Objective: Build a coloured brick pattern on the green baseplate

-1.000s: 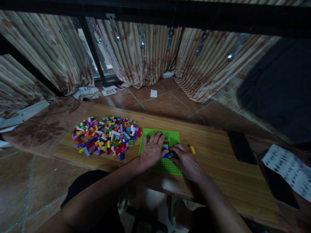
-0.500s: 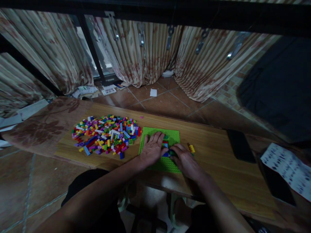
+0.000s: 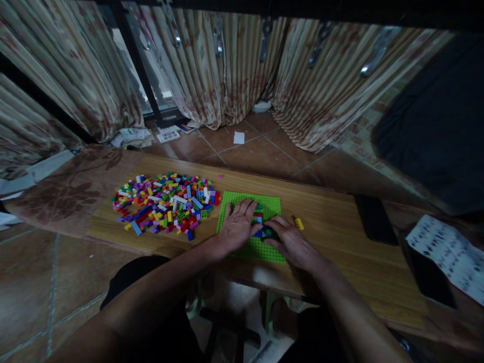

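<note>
A bright green studded baseplate [image 3: 250,195] lies on the wooden table under both hands. My left hand [image 3: 238,228] rests over its left half, fingers stretched out, the thumb side close to a small build of blue, red and white toy bricks [image 3: 258,222]. My right hand [image 3: 289,242] is at the build's right side, with thumb and fingers closed around a dark green brick [image 3: 267,232], partly hidden by the fingers. More green brick [image 3: 259,206] shows past the left fingertips. Right of the plate sits a yellow brick [image 3: 299,223].
A wide heap of mixed toy bricks [image 3: 166,206] covers the table's left part. A black phone-like slab [image 3: 375,220] and a printed sheet [image 3: 448,254] over another dark slab [image 3: 433,280] lie at the right. Curtains [image 3: 234,75] hang behind the table.
The view has tilted down slightly, so the background sits higher. Both hands stay over the baseplate; the right fingers have shifted only slightly beside the build.
</note>
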Demonstrator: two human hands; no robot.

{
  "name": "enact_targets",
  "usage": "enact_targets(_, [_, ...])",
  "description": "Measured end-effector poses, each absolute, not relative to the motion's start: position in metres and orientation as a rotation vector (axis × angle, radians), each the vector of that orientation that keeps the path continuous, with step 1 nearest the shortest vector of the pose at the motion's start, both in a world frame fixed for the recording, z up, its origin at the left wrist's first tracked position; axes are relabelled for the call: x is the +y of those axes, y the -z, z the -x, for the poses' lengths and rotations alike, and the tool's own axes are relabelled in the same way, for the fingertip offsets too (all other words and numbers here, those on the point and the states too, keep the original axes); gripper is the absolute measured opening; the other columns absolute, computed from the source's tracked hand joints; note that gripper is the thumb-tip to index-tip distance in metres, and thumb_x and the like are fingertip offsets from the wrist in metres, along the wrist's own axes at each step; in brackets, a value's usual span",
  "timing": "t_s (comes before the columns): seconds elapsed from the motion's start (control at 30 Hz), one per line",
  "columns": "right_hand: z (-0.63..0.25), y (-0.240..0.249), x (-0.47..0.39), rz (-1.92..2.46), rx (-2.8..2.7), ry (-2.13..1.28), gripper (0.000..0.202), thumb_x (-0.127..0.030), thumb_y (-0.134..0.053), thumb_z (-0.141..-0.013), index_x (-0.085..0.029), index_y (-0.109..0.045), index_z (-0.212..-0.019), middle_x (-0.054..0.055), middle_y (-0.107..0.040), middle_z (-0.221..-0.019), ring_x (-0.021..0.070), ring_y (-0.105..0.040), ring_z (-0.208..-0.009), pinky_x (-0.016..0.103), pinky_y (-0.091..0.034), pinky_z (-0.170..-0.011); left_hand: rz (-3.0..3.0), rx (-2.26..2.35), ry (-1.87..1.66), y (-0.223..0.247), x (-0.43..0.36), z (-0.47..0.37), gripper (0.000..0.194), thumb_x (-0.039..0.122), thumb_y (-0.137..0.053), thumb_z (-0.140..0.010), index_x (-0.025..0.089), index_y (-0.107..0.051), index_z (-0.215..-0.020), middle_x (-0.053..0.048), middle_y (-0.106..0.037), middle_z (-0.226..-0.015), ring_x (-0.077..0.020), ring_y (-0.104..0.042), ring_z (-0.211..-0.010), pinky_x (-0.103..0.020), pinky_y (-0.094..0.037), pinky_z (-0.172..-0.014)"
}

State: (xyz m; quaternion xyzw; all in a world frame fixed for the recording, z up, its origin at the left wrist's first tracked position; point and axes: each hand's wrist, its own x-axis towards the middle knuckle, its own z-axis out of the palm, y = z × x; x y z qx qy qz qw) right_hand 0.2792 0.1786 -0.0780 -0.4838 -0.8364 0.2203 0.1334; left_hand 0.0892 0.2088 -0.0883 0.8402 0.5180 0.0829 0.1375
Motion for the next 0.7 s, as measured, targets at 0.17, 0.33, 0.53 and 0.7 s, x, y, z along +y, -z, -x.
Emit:
enact_targets(0.17, [-0.275,0.082,0.176,1.41,-2.316,-0.652,0.024,-0.017,-0.061,-0.086,-0.018,-0.059,-0.11,0.008,-0.056,-0.102,0.0227,-0.058,-0.095,0.038,-0.051,-0.085,-2.441,1.497,-0.251,0.09,0.209,-0.089,0.06,0.046,-0.044,-0.095,0.015,-0.033,-0.145,-0.014,-0.039,-0.15,-0.0282,-0.032,-0.14,-0.057,-0.025,-0.114])
enact_targets(0.33, [-0.273,0.088,0.174,1.35,-2.319,-0.592,0.022,-0.017,-0.054,-0.089,-0.02,-0.06,-0.11,0.009,-0.056,-0.101,0.0245,-0.058,-0.095,0.042,-0.052,-0.085,-2.432,1.492,-0.265,0.091,0.21,-0.088,0.059,0.045,-0.044,-0.095,0.016,-0.033,-0.145,-0.014,-0.04,-0.149,-0.0285,-0.033,-0.14,-0.057,-0.025,-0.114])
enact_targets(0.53, [-0.276,0.101,0.169,1.324,-2.238,-0.54,0.026,-0.023,-0.049,-0.093,-0.02,-0.057,-0.118,0.012,-0.056,-0.109,0.0258,-0.056,-0.104,0.044,-0.049,-0.093,-2.435,1.486,-0.244,0.089,0.21,-0.088,0.06,0.045,-0.045,-0.094,0.015,-0.033,-0.145,-0.015,-0.039,-0.15,-0.0285,-0.032,-0.14,-0.056,-0.024,-0.114])
enact_targets(0.7, [-0.283,0.101,0.166,1.357,-2.021,-0.641,0.027,-0.032,-0.052,-0.093,-0.02,-0.059,-0.115,0.011,-0.058,-0.113,0.0237,-0.057,-0.107,0.042,-0.047,-0.095,-2.437,1.484,-0.241,0.087,0.209,-0.088,0.057,0.044,-0.045,-0.095,0.016,-0.034,-0.144,-0.014,-0.039,-0.15,-0.0273,-0.032,-0.14,-0.056,-0.024,-0.114])
